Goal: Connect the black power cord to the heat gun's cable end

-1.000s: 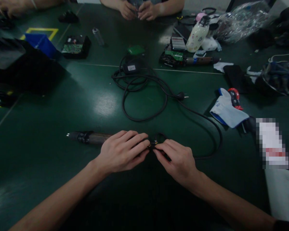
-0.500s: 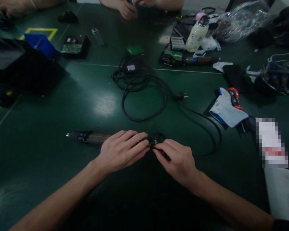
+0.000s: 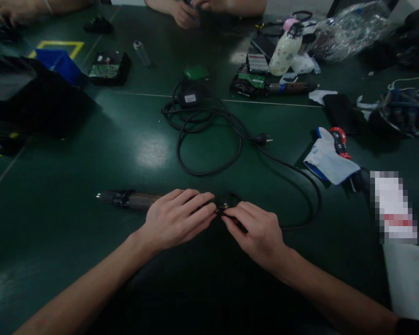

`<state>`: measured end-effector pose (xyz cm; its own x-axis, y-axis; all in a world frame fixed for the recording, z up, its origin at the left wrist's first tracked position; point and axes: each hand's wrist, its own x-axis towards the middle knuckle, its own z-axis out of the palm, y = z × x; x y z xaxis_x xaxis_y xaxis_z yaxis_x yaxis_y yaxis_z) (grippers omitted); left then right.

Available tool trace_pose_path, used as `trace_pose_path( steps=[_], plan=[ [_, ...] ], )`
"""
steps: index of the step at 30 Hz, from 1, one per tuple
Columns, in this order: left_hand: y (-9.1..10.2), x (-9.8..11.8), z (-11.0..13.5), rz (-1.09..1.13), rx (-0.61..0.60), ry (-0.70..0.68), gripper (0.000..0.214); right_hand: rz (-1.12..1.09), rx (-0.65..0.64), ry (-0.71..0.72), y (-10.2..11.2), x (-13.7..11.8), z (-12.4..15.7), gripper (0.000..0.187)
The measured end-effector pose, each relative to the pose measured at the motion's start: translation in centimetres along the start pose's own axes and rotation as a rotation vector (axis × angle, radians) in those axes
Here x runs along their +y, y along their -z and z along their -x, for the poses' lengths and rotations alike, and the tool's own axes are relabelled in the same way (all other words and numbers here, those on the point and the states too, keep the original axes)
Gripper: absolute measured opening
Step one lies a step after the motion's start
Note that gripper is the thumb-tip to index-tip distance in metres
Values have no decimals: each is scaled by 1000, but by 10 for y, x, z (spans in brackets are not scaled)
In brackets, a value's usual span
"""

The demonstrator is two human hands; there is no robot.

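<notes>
A glossy green table (image 3: 101, 279) spans the view. Beyond the tool (image 3: 143, 200), leftward, the frame cuts off a black box (image 3: 52, 104). Between the tool and a co-worker's cropped forearms (image 3: 247, 6) loops the cord (image 3: 202, 175). The left hand (image 3: 179, 218) curls over the tool's right end, hiding it; rightward, the right hand (image 3: 258, 230) pinches a dark piece (image 3: 221, 212), hard to identify.

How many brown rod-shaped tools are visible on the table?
2: the near tool, partly covered by the left hand, and the far tool, near the bottle. Others may be hidden.
</notes>
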<state>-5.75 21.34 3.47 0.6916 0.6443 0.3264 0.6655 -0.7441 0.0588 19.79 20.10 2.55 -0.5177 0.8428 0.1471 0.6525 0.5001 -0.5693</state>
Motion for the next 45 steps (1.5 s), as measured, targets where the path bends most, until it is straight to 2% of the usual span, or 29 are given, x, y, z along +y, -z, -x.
trace_pose_path(
  steps=[10,18,31,37,41,45],
  plan=[
    [-1,2,0,1,23,18,28,3,-6,-1,0,0,0,15],
    [1,0,0,14,-14,-12,31,5,1,1,1,-1,0,16],
    [0,1,-3,-34,37,-3,23,8,-10,7,2,-1,-1,14],
    [-2,2,-2,-19,41,6,26,10,-9,-1,2,-1,0,15],
    [0,2,-1,-4,28,6,32,2,-8,2,1,-1,0,15],
    [0,1,-1,4,9,-6,29,0,2,0,2,-1,0,14]
  ],
)
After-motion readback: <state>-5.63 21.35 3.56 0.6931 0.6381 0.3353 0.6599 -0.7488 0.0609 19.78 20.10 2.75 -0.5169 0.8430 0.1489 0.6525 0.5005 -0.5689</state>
